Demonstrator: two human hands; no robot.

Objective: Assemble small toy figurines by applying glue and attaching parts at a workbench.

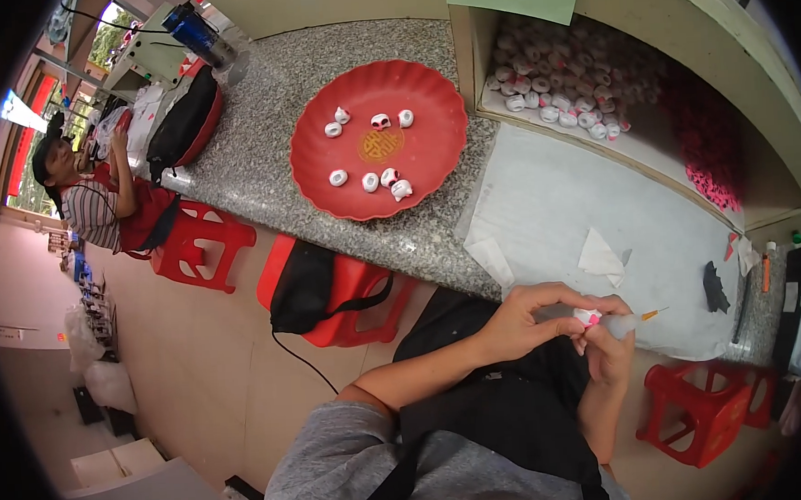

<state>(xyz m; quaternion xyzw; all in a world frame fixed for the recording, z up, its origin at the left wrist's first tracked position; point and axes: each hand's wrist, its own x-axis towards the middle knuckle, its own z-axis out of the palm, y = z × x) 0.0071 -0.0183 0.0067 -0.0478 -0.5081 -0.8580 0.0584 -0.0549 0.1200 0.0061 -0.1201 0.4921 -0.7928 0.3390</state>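
Observation:
My left hand (529,323) pinches a small white-and-pink rounded piece (588,316) between thumb and fingers, above the near edge of the paper-covered worktop. Right beside it, my right hand (612,352) is closed round a translucent squeeze bottle (619,325) with an orange-based needle tip that points away to the right. Fingers of the right hand also touch the piece. To the left, a red scalloped tray (324,168) bears several similar small white pieces (371,181), some showing dark openings or pink patches.
White paper (552,206) covers the worktop, with scraps (600,256) on it. A shelf bin behind holds many white pieces (546,88) and a pink heap (708,161). An orange pen-like stick (767,267) lies right. Red stools (699,411) stand below; another person (94,198) sits far left.

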